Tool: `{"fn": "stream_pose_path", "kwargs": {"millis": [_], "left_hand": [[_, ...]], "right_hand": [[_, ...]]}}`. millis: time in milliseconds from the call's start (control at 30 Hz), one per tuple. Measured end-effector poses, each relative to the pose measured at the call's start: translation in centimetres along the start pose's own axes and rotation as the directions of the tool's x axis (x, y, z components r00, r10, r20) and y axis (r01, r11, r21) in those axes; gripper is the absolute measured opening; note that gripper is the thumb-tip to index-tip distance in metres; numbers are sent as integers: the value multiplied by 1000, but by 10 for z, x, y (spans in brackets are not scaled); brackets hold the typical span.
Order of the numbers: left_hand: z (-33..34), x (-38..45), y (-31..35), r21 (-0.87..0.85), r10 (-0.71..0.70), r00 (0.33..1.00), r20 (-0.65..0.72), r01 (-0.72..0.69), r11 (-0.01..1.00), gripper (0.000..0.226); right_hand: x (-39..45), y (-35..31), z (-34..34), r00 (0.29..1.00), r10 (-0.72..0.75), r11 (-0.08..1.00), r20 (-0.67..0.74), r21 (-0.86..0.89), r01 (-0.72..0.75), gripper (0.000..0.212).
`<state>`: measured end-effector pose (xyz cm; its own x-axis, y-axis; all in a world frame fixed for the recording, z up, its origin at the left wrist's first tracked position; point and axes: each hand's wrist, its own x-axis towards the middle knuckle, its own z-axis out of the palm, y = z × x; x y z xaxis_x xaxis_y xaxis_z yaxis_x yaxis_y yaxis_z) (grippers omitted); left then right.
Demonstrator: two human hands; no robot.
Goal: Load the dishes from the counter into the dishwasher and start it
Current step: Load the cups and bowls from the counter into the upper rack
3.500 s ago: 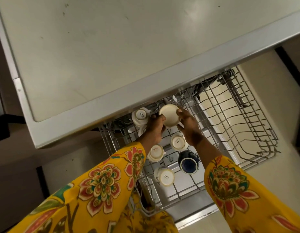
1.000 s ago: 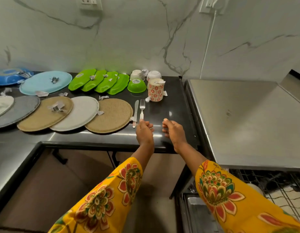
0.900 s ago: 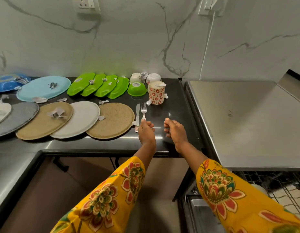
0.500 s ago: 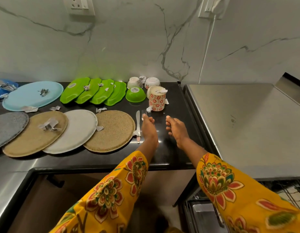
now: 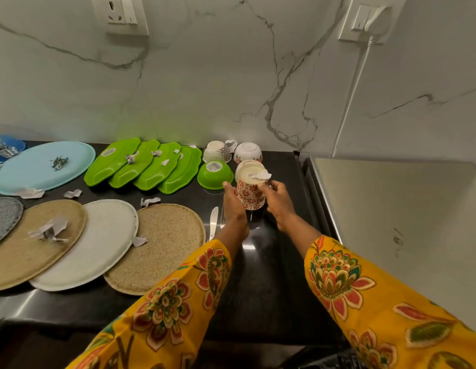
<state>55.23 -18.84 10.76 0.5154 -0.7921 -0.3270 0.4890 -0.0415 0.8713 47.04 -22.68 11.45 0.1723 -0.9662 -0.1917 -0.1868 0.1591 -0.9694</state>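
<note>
Floral cup (image 5: 250,193) between both hands, near counter (image 5: 282,262) rt edge.

— What's on the wall?
— White marble (image 5: 204,83) with grey veins. A socket (image 5: 119,14) sits high at the left, a plug (image 5: 375,18) high at the right, its white cord (image 5: 351,97) running down.
— And the scraps?
— Torn paper bits (image 5: 73,193) lie on the dark worktop (image 5: 258,288); one crumpled piece (image 5: 2,150) at far left may be foil.
</note>
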Motion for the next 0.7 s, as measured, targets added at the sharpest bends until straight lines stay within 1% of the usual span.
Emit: {"fn": "stream_pose_path", "kwargs": {"millis": [133,233,300,367,433,700], "left_hand": [[8,22,-1,-29,2,999,-37,-3,1000,46],[10,37,-7,-6,-8,999,-31,8,1000,56],[12,43,-10,2,-25,999,-46,26,1000,64],[13,50,-12,11,-27,999,-28,27,1000,64],[17,51,-11,17,-18,999,-40,19,1000,61],[24,49,-8,86,15,998,-56,-10,996,59]], "right_hand": [[25,-3,2,999,30,1000,42,8,-30,53],[36,-2,3,997,52,999,60,-20,-51,55],[44,-2,4,995,77,996,68,-49,-74,61],[52,-1,4,991,109,994,81,-39,-106,62],[56,-2,2,988,127,992,91,-39,-123,63],[54,1,-4,981,137,990,140,14,-140,59]]}}
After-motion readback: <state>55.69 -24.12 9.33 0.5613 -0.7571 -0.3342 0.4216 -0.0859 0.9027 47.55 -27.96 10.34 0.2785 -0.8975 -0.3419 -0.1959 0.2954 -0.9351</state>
